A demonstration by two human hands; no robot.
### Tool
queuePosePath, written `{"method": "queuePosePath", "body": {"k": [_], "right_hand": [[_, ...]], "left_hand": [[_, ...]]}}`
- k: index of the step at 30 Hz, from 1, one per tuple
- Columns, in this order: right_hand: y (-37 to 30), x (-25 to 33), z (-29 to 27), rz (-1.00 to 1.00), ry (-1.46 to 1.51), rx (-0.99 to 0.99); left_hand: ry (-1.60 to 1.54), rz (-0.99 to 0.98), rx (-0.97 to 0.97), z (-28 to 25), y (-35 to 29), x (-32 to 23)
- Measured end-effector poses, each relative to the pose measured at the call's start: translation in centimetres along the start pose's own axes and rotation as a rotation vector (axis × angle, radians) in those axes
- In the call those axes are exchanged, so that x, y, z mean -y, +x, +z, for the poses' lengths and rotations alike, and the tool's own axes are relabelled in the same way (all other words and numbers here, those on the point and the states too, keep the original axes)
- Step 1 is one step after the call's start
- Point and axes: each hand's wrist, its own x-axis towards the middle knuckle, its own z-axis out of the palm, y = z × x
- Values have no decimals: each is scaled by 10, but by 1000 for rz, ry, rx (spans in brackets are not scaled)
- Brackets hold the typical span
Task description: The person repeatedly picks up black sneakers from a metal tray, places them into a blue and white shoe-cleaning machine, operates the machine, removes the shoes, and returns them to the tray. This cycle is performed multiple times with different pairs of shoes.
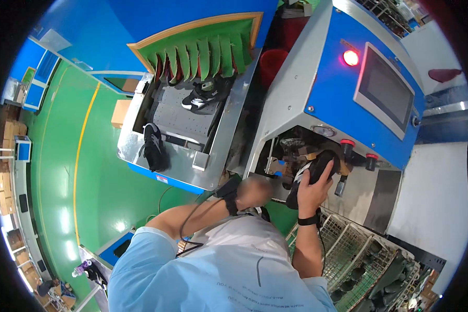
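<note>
Black shoe (296, 190) with white markings: from where I sit, the head view shows it in the grasp of the right hand (313, 191), thumb and fingers spread around its side. I have it at the open front of a blue-and-white machine (317, 88), just below the round pressure gauge (323, 130) and beside two red-topped knobs (347, 144). The left hand (255, 192) is near the shoe, on its left, but blurred; I cannot tell whether its fingers are spread, closed or holding something. A dark band circles each wrist, and a black cable (184, 221) loops by the left forearm.

On the machine's face I see a lit red lamp (350, 57) beside a dark touchscreen (385, 89). To the left, a green strip curtain (208, 57) hangs over a perforated conveyor bed (184, 117). One black-and-white sneaker (196, 99) lies near the strips; a second sneaker (152, 148) rests at the near left edge. At lower right stands a wire rack (343, 249).
</note>
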Motion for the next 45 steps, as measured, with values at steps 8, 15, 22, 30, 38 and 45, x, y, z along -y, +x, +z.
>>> {"method": "queuePosePath", "body": {"k": [8,15,22,30,38,45], "right_hand": [[-150,-59,-60,-336,-34,110],[-95,-55,-91,603,735,566],[-78,-47,4,650,1632,46],[-187,-255,-116,555,1295,145],[-203,-205,-103,415,904,66],[-58,-101,-112,-511,131,-166]], "left_hand": [[-299,-318,489,16,-22,-23],[-219,-482,575,12,-26,-6],[284,-173,235,-6,-48,-11],[393,-154,347,39,-51,15],[650,121,406,130,-99,-35],[481,83,14,68,-132,19]]}}
